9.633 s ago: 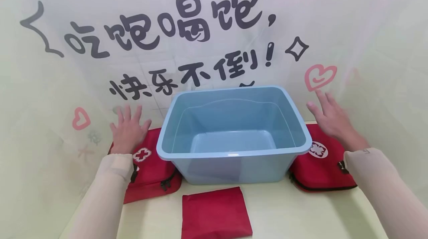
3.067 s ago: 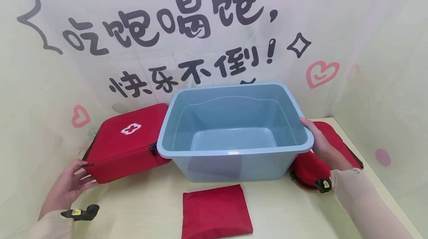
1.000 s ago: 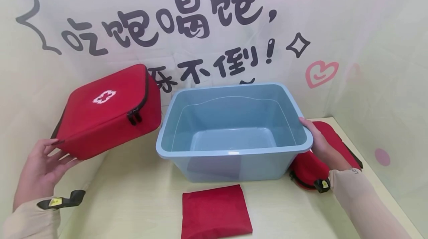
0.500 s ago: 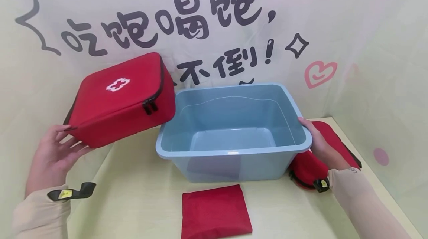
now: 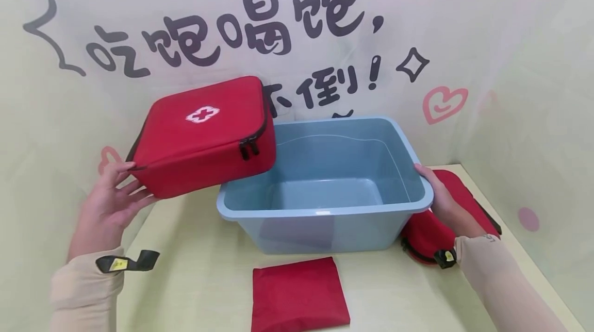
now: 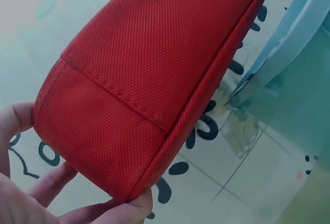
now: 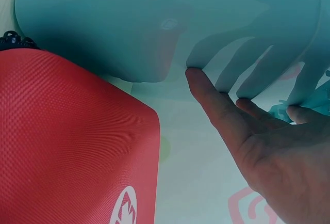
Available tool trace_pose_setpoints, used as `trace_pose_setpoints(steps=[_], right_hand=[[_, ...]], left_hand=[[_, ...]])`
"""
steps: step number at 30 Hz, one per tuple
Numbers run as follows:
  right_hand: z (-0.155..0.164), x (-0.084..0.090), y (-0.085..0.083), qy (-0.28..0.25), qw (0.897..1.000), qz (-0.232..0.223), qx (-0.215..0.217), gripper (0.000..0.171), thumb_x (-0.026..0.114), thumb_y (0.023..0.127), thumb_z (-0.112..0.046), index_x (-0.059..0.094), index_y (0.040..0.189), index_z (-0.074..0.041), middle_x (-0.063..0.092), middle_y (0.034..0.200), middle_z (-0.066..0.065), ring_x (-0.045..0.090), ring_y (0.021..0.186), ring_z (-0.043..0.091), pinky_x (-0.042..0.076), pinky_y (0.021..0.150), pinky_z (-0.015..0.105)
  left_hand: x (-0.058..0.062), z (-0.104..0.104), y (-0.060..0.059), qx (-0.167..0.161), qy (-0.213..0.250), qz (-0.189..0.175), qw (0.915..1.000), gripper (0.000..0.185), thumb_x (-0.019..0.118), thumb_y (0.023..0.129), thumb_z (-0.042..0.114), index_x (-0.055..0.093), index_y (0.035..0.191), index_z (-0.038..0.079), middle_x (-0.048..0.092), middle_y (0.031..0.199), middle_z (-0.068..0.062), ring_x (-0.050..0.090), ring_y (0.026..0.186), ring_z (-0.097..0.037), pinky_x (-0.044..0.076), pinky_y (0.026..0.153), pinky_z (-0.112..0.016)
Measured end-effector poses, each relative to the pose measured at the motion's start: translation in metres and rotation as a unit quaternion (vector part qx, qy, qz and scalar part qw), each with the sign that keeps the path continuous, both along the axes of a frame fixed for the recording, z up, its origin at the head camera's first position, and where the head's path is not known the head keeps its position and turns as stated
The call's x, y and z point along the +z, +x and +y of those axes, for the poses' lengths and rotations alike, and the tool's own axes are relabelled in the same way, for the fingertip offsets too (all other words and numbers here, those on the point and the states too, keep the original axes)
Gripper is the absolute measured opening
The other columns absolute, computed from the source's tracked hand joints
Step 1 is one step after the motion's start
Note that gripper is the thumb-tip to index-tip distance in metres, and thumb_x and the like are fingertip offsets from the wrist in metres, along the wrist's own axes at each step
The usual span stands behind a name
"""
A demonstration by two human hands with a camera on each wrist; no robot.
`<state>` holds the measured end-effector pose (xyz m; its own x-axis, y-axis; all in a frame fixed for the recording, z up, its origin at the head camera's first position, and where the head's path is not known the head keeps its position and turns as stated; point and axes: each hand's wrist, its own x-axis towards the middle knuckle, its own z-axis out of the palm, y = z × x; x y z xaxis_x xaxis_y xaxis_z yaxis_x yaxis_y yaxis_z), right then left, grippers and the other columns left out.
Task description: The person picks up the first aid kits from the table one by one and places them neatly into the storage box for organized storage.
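Note:
My left hand (image 5: 104, 208) holds a red first aid bag (image 5: 204, 138) by its left end, thumb on top and fingers underneath. The bag has a white cross badge and black zip pulls, and it hangs tilted over the left rim of a blue plastic bin (image 5: 320, 234). In the left wrist view the bag's fabric end (image 6: 103, 126) sits between thumb and fingers. My right hand (image 5: 447, 205) is at the bin's right rim, thumb on the edge. Its fingertips touch the outer wall (image 7: 154, 28) in the right wrist view.
A second red first aid bag (image 5: 464, 193) lies on the table right of the bin, partly hidden by my right hand and forearm. A flat red pouch (image 5: 299, 293) lies in front of the bin. A printed sheet (image 5: 297, 12) stands behind the table.
My left hand has raised the first aid bag off the table, drawn it left, then brought it right above the bin's left rim. The right hand stays at the bin's rim.

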<state>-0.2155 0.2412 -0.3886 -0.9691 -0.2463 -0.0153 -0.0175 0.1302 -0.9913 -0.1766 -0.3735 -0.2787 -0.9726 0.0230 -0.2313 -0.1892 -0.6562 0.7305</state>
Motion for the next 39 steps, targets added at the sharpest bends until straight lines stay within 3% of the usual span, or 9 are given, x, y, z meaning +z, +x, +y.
trace_pose_setpoints(steps=[5, 14, 20, 32, 39], right_hand=[[0.001, 0.000, 0.001, 0.001, 1.000, -0.002, -0.005, 0.076, 0.024, 0.104, -0.054, 0.001, 0.159, -0.007, 0.018, 0.154, 0.022, 0.034, 0.131, 0.028, 0.038, 0.099, 0.036], [0.001, -0.002, 0.000, -0.001, 1.000, -0.009, -0.004, 0.077, 0.024, 0.104, -0.055, -0.001, 0.160, -0.009, 0.014, 0.158, 0.023, 0.027, 0.137, 0.035, 0.031, 0.108, 0.050], [0.000, -0.002, -0.001, -0.002, 1.000, -0.004, -0.003, 0.075, 0.025, 0.104, -0.053, 0.000, 0.160, -0.009, 0.015, 0.157, 0.023, 0.029, 0.135, 0.033, 0.033, 0.105, 0.046], [-0.002, -0.001, -0.001, 0.001, 1.000, 0.000, 0.000, 0.074, 0.024, 0.104, -0.053, 0.002, 0.159, -0.008, 0.017, 0.154, 0.024, 0.031, 0.131, 0.029, 0.033, 0.102, 0.044], [0.000, -0.002, 0.000, 0.002, 1.000, -0.006, -0.003, 0.076, 0.025, 0.104, -0.054, 0.003, 0.159, -0.008, 0.020, 0.154, 0.022, 0.034, 0.132, 0.031, 0.040, 0.097, 0.029]], left_hand=[[0.003, 0.019, -0.003, -0.006, -0.014, 0.002, 0.9999, 0.016, 0.060, 0.099, 0.018, 0.061, 0.114, 0.013, 0.071, 0.102, -0.011, 0.068, 0.092, -0.032, 0.058, 0.080, -0.051], [0.007, 0.053, -0.002, -0.021, -0.047, 0.015, 0.9985, 0.012, 0.059, 0.100, 0.018, 0.061, 0.109, 0.012, 0.070, 0.102, -0.007, 0.067, 0.089, -0.027, 0.059, 0.081, -0.045], [0.009, 0.076, -0.004, -0.016, -0.111, 0.006, 0.9937, 0.018, 0.065, 0.097, 0.023, 0.059, 0.112, 0.017, 0.070, 0.101, -0.003, 0.068, 0.089, -0.024, 0.060, 0.079, -0.040], [0.007, 0.111, -0.010, -0.013, -0.168, -0.003, 0.9857, 0.016, 0.069, 0.094, 0.027, 0.063, 0.105, 0.017, 0.066, 0.107, -0.001, 0.067, 0.088, -0.022, 0.059, 0.080, -0.039], [0.009, 0.127, -0.014, -0.008, -0.194, -0.024, 0.9806, 0.024, 0.074, 0.090, 0.029, 0.065, 0.109, 0.018, 0.067, 0.105, 0.000, 0.068, 0.086, -0.022, 0.060, 0.078, -0.036]])
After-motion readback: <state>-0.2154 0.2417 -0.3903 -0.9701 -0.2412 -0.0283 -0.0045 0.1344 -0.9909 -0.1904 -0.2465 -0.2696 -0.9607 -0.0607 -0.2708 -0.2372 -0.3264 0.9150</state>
